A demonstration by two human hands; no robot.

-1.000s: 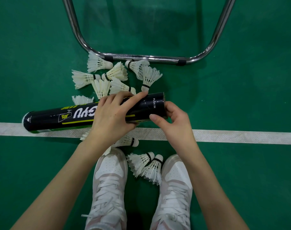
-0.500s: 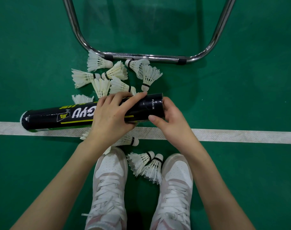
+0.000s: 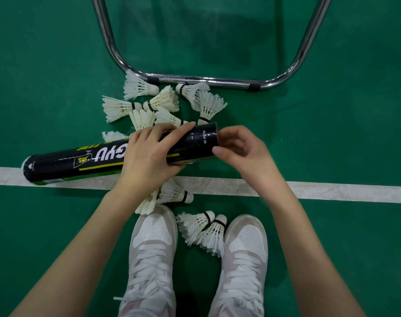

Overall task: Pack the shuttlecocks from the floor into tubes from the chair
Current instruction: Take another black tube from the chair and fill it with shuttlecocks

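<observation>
We have the tube held level just above the floor, its long axis running left to right across the white line. Our left hand wraps over its middle, fingers curled round the far side. The capped end points left; the end marked "PUSH IN" faces right, straight at our right hand.

That right hand sits at the tube's mouth, thumb and fingers curled round the rim. Whether it pinches a cap, a shuttle or only the rim, we cannot tell, since the palm hides the opening.

The shuttles lie on both sides of the tube. The far cluster is spread between the tube and the chair's chrome base, just beyond our left knuckles. A near pair rests between our shoes, and a few more poke out under our left wrist.

We judge that loading turns on this layout: the mouth opens rightward, so the right hand is the feeder while the left steadies. The near pair lies closest to it, their cork heads pointing up and right, so each would need turning cork-first toward the left before sliding in along the axis.
</observation>
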